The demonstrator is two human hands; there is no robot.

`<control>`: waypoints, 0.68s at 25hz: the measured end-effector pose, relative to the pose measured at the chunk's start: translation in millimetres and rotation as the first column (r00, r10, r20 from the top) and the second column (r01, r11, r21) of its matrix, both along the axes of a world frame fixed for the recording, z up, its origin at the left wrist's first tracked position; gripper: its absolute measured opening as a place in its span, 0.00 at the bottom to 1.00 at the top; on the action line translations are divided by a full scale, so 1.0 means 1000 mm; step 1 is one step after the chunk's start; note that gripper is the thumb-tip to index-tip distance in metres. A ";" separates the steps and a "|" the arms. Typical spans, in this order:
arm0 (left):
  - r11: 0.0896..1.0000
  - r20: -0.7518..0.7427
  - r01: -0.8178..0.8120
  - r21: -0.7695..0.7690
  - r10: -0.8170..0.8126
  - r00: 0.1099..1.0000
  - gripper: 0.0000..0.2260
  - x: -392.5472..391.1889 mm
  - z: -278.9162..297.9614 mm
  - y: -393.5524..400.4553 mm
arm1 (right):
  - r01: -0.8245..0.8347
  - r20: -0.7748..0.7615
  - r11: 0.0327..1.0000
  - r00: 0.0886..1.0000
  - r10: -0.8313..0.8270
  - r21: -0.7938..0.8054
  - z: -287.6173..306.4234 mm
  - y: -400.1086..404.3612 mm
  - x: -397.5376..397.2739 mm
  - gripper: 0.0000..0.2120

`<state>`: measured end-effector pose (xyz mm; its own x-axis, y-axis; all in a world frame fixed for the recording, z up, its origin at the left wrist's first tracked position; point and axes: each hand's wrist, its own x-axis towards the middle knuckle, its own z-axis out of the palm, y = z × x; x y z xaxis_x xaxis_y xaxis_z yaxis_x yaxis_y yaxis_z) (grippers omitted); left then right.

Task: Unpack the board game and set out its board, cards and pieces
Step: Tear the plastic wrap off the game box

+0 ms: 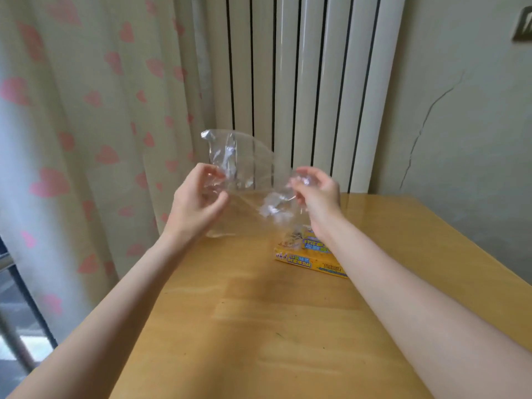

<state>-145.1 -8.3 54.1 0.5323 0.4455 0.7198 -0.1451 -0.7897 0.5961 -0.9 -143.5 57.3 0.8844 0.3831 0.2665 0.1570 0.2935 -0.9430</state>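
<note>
Tabletop (pixel 244 312) first: both your left hand (pixel 195 203) and right hand (pixel 316 194) grip clear wrap (pixel 244 168) above the game box (pixel 308 254); drop it, then open that box

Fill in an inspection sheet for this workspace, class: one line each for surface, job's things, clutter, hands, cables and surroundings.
Surface: wooden table, glossy, light scuffs.
Job's things: yellow game box lies flat and shut on the table, partly hidden by the right forearm; no board, cards or pieces seen.
Clutter: clear plastic wrap, crumpled, held in the air above the table.
Hands: left hand and right hand each grip one end of the wrap.
Cables: nothing seen.
Surroundings: heart-print curtain, white radiator, cracked wall.
</note>
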 end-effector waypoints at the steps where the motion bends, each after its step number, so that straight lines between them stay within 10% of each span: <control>1: 0.984 -0.049 -0.061 0.167 0.070 0.996 0.11 0.005 -0.004 0.009 | 0.117 0.054 0.992 0.991 -0.120 0.048 0.010 0.006 0.007 0.08; 4: 0.934 -0.016 -0.258 0.248 0.270 0.963 0.13 0.030 -0.013 0.035 | 0.235 0.260 0.968 0.933 -0.250 0.088 0.037 0.028 0.029 0.07; 8: 0.921 -0.376 -0.384 0.070 0.381 0.845 0.18 0.096 -0.029 0.087 | 0.064 0.457 0.931 0.882 0.116 -0.360 0.041 0.059 0.066 0.18; 17: 0.833 -0.497 -0.288 -0.472 0.018 0.868 0.15 0.265 -0.090 0.160 | 0.143 0.208 0.669 0.978 0.018 -0.730 -0.036 0.100 0.201 0.20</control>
